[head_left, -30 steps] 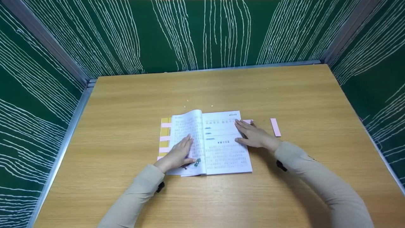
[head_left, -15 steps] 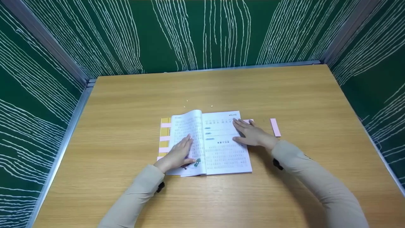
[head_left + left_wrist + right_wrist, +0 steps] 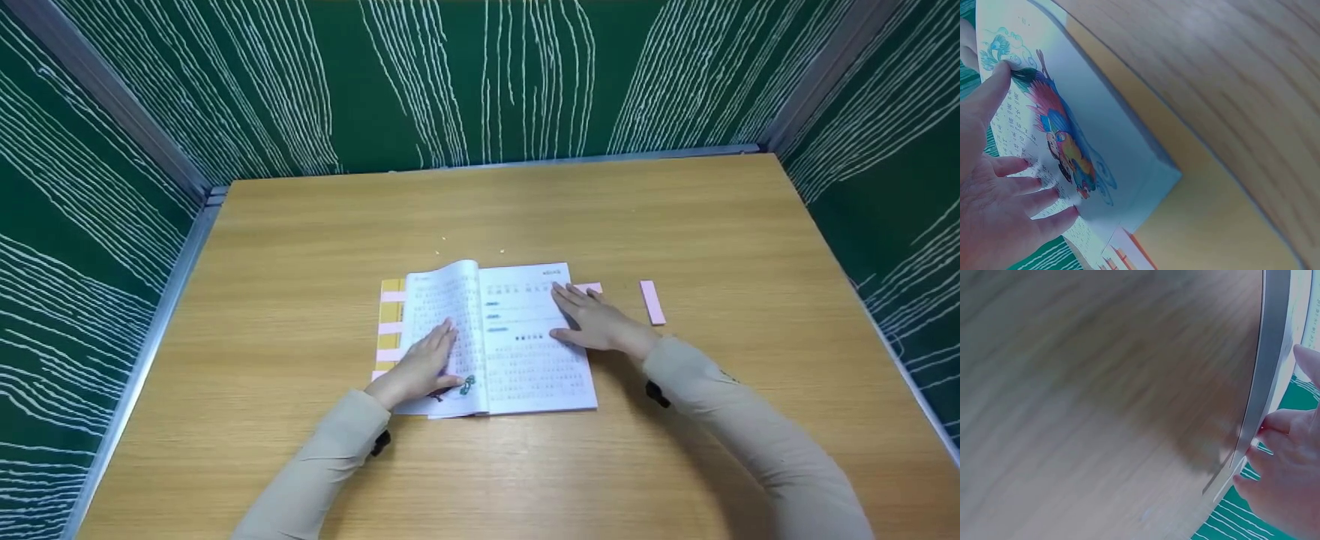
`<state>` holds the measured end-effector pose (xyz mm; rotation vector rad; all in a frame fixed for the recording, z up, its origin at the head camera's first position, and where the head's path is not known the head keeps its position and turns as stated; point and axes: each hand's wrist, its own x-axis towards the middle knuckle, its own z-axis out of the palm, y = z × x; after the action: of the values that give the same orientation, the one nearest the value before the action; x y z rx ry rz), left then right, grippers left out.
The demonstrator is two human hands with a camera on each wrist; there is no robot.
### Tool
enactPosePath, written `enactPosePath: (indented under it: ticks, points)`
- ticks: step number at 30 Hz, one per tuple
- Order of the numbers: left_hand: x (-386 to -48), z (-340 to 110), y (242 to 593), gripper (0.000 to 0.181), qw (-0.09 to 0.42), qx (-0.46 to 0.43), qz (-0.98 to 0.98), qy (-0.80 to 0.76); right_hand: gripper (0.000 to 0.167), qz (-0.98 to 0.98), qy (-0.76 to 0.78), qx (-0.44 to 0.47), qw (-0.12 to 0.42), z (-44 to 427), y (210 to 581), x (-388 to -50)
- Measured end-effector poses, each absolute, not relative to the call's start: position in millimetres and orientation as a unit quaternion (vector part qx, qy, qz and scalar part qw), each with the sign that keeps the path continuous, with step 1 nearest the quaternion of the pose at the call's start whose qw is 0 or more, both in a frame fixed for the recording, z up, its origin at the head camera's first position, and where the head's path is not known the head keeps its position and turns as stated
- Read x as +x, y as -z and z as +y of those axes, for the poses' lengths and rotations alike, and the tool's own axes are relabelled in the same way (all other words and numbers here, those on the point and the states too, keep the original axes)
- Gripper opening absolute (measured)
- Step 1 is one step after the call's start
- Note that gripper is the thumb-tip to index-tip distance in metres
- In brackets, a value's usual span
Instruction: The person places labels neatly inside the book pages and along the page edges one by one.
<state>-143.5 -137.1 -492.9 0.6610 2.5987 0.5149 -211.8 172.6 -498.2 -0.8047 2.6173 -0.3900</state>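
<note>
Head view: open book [image 3: 504,360], pages [image 3: 540,381] with long axis near to far. Left hand [image 3: 420,364], right hand [image 3: 598,324] on it, fingers extended

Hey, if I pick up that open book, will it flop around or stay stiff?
Probably floppy: the left pages of the open book bow upward near its middle. They may shift once the left hand lifts, since it rests on them. Rolling seems unlikely, with the book spread wide on the table.

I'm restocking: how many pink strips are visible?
6 strips: four left of the open pages, one by the right hand, one loose on the table. Some may be hidden.
</note>
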Motion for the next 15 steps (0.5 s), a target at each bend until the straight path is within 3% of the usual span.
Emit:
enactPosePath:
  ticks: [11,15]
  points:
    - [-142.4,-137.2,492.4,0.081,0.200,0.243,0.932,-0.180,0.072,0.930,0.148,-0.294,0.165,175.5,499.4,-202.1]
    - [-143.1,-136.6,492.3,0.081,0.207,0.238,0.933,-0.175,0.063,0.933,0.163,-0.290,0.134,175.7,500.9,-199.7]
